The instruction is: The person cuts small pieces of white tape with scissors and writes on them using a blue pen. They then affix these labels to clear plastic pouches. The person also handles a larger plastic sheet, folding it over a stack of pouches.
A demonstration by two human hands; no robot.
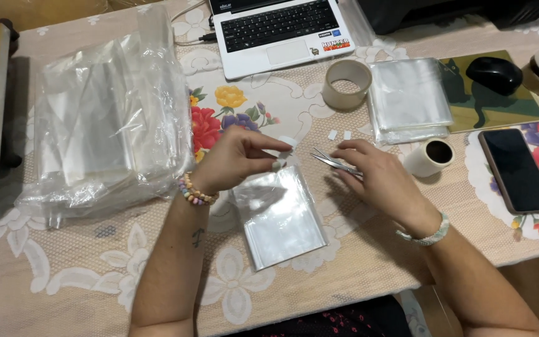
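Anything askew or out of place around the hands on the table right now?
Nothing looks spilled or damaged. The clear sleeve under the hands lies at a slant to the table edge. Two small white tabs sit loose near the tape roll. The right hand holds tweezers.

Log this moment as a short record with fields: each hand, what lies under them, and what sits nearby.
left hand: pinches a small white tape piece
right hand: holds small metal scissors
under the hands: clear plastic sleeve flat on the floral tablecloth
left side: bulky bag of clear sleeves
right side: tape roll, sleeve stack, phone, mouse
top: laptop
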